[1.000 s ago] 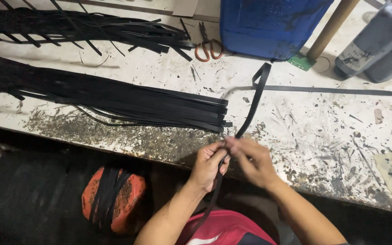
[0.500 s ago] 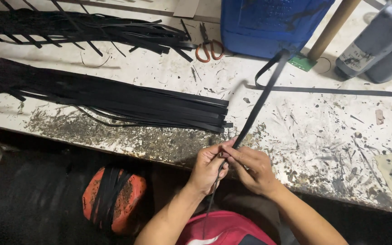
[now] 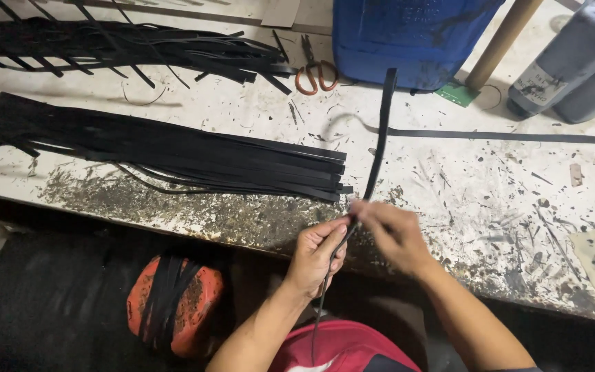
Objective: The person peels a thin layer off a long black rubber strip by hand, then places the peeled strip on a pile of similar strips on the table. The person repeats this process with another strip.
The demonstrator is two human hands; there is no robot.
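A long black strap (image 3: 379, 141) stands up from my hands over the worn white worktable (image 3: 463, 200), its free end reaching toward the blue container. My left hand (image 3: 317, 253) pinches the strap near the table's front edge, and the strap's tail hangs down from it toward my lap. My right hand (image 3: 392, 234) grips the same strap just beside the left, fingers closed on it. A flat bundle of black straps (image 3: 173, 151) lies on the table to the left of my hands.
A looser heap of black straps (image 3: 125, 45) lies at the back left, with orange-handled scissors (image 3: 315, 72) beside it. A blue container (image 3: 414, 34), a wooden pole (image 3: 500, 41), grey jugs (image 3: 580, 62) and a single flat strap (image 3: 490, 136) stand behind. An orange stool (image 3: 173, 303) holds straps below.
The strap's free end has swung from leaning right to nearly upright, and my hands have slid along it while staying at the table's front edge.
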